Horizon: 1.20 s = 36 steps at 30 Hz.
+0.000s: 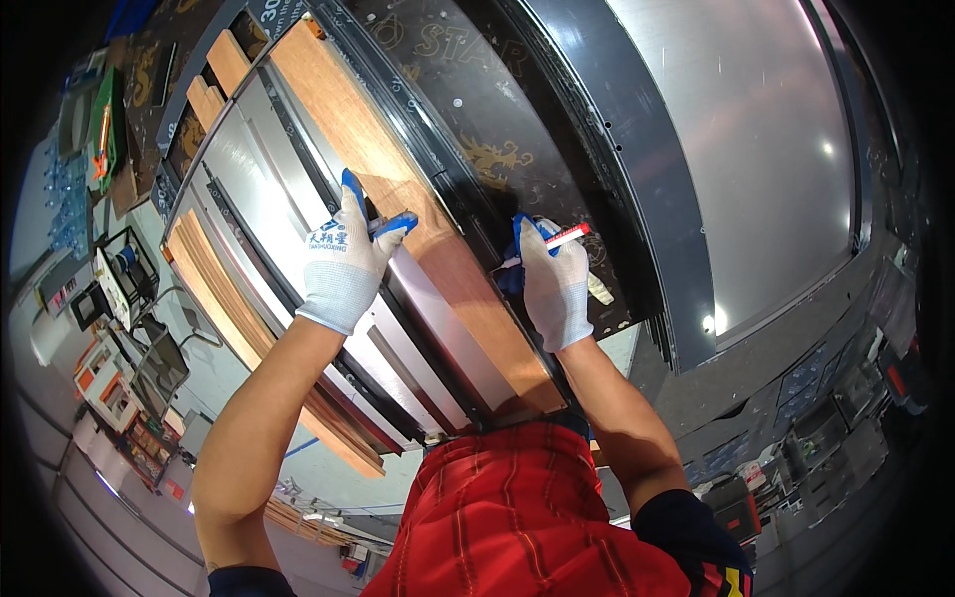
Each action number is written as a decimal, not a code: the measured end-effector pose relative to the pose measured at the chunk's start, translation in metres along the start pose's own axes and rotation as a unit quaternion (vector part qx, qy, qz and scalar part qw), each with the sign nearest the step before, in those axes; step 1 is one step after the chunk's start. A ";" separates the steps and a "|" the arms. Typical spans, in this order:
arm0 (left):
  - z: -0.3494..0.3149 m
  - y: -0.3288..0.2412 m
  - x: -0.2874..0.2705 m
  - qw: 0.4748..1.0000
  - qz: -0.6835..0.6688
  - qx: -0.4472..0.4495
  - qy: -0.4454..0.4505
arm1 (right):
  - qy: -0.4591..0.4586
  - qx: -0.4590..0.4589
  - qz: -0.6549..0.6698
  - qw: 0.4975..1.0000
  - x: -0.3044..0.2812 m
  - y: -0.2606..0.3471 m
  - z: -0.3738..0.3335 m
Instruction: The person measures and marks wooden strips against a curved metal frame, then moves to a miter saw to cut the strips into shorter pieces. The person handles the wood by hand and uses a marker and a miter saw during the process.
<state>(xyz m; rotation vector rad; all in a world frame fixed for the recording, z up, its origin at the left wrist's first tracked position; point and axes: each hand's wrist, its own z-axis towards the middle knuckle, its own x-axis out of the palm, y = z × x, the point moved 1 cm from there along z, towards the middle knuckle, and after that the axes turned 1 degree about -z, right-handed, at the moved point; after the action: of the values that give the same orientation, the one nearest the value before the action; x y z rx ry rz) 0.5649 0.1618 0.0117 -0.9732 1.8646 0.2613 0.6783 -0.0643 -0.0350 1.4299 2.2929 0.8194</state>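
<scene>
Left hand flat on wood strip lying along metal frame; right hand pinching marker beside strip. Likely stiff, light, smooth; best held by long edges.

two gloved hands, the left hand mid-frame and the right hand just right of centre. one red and white pen at the right hand. one long wooden board running from upper left to centre. one large grey panel at upper right.
</scene>
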 end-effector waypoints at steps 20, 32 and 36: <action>-0.001 0.001 0.001 1.000 0.003 0.003 -0.006 | 0.008 -0.010 0.072 0.997 -0.005 -0.013 0.005; 0.000 -0.001 0.000 1.000 0.014 -0.006 0.005 | 0.017 0.002 0.108 0.994 -0.007 -0.011 0.002; -0.001 -0.001 0.000 1.000 0.018 0.006 -0.008 | 0.011 0.010 0.098 0.995 -0.007 -0.010 0.001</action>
<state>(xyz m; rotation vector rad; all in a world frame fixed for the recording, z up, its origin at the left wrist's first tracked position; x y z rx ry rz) 0.5654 0.1608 0.0123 -0.9278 1.8686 0.2778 0.6750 -0.0730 -0.0424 1.6833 2.2085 0.8729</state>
